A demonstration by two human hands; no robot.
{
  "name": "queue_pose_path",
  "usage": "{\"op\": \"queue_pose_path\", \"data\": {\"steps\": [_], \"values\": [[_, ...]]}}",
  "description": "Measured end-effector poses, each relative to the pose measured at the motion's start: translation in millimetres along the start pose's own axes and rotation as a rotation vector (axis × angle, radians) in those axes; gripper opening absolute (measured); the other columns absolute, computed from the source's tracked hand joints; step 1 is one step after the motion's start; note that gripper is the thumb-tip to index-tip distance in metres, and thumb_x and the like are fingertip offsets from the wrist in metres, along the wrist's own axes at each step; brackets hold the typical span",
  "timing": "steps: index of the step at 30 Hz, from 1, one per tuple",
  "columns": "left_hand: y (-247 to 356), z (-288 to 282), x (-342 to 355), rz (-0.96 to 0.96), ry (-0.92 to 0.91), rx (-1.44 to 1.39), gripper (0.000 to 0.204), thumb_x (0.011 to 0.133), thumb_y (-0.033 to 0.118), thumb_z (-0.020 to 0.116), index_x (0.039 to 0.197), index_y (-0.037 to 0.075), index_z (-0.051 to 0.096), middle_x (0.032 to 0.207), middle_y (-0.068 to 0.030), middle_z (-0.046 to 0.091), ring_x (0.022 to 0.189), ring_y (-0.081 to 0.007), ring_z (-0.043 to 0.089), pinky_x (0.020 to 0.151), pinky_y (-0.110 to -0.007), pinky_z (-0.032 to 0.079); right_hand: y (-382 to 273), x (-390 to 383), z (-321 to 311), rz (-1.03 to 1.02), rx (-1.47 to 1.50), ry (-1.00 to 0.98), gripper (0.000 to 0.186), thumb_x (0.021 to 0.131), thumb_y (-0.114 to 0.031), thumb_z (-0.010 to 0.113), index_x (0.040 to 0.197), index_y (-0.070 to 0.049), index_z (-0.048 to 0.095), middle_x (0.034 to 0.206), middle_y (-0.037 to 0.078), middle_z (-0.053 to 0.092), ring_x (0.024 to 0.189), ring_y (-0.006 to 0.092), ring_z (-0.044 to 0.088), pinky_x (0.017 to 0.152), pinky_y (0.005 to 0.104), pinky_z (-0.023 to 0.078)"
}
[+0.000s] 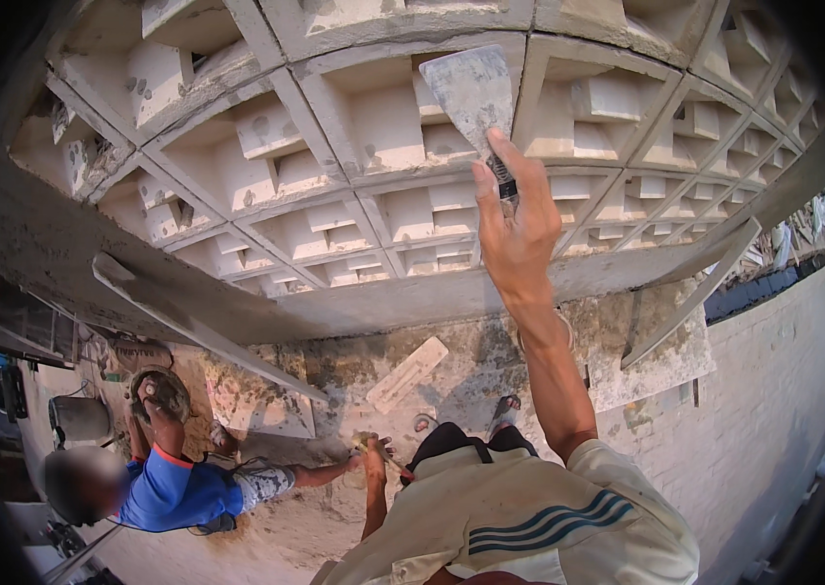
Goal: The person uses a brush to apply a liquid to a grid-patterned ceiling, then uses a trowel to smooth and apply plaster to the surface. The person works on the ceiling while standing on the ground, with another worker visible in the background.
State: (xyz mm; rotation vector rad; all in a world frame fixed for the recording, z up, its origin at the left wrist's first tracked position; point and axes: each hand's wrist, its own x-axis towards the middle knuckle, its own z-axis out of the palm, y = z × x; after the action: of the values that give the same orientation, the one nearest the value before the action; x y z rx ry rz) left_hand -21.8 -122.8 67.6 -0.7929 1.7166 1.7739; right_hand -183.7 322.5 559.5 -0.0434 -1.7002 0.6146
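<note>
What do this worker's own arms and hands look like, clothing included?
The right hand and the smaller-looking left hand are human and ungloved, with bare forearms. The right sleeve is short and pale khaki, like the shirt, which bears three dark blue-green stripes. No cables show on either arm.

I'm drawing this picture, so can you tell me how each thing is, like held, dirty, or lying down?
Right hand, closed on the scraper
Scraper, blade pointing up, smeared; can't tell if it touches the wall
Wall, full of hollows, stained in places
Left hand, closed on a thin tool
Short board, lying on the ground
Long board, slanted
</note>
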Motion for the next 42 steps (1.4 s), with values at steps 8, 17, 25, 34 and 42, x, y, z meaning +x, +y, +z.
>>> {"op": "queue_pose_path", "data": {"steps": [8, 17, 25, 34, 42], "values": [[5.9, -0.6, 3.5, 0.084, -0.010, -0.006, 0.034, 0.102, 0.046, 0.056, 0.117, 0.016, 0.062, 0.100, -0.0113, 0.077, 0.067, -0.0249, 0.071, 0.060, -0.038, 0.052, 4.5, 0.1, 27.3, -0.030, -0.058, 0.053, 0.042, 0.098, -0.001, 0.076, 0.140, -0.004, 0.065, 0.104, 0.015, 0.069, 0.085, 0.0271, 0.067, 0.074, 0.0395, 0.055], [-5.8, -21.7, 16.9, 0.069, -0.004, -0.043, 0.036, 0.101, 0.042, 0.059, 0.123, 0.014, 0.063, 0.098, -0.0126, 0.076, 0.065, -0.0269, 0.071, 0.060, -0.037, 0.054, 1.7, -7.0, 39.0, 0.089, 0.090, 0.036, 0.044, 0.107, -0.008, 0.066, 0.148, -0.002, 0.052, 0.108, 0.018, 0.071, 0.079, 0.0217, 0.066, 0.070, 0.0372, 0.055], [17.1, -26.6, 3.3, 0.046, -0.015, 0.034, 0.039, 0.104, 0.040, 0.057, 0.120, 0.005, 0.067, 0.098, -0.0136, 0.077, 0.071, -0.0243, 0.073, 0.065, -0.037, 0.057, -13.6, 4.8, 42.8, 0.601, 0.819, 0.163, 0.017, 0.117, -0.021, 0.040, 0.120, -0.004, 0.041, 0.088, 0.012, 0.065, 0.069, 0.0174, 0.064, 0.062, 0.0290, 0.055], [6.2, -72.4, -6.6, 0.121, 0.017, 0.021, 0.038, 0.106, 0.031, 0.057, 0.134, 0.004, 0.055, 0.107, -0.0174, 0.073, 0.082, -0.0290, 0.075, 0.063, -0.041, 0.063, -7.3, 13.0, 75.0, 0.574, 0.642, 0.260, 0.031, 0.116, -0.033, 0.052, 0.110, -0.004, 0.045, 0.074, 0.007, 0.060, 0.054, 0.0116, 0.057, 0.047, 0.0258, 0.044], [6.8, -100.7, -12.1, 0.105, 0.071, 0.024, 0.039, 0.107, 0.032, 0.057, 0.134, 0.005, 0.054, 0.106, -0.0167, 0.073, 0.079, -0.0283, 0.075, 0.063, -0.040, 0.061, -4.0, 15.5, 80.1, 0.567, 0.695, 0.349, 0.028, 0.116, -0.028, 0.053, 0.103, -0.004, 0.046, 0.068, 0.005, 0.059, 0.052, 0.0092, 0.055, 0.046, 0.0255, 0.041]]}}
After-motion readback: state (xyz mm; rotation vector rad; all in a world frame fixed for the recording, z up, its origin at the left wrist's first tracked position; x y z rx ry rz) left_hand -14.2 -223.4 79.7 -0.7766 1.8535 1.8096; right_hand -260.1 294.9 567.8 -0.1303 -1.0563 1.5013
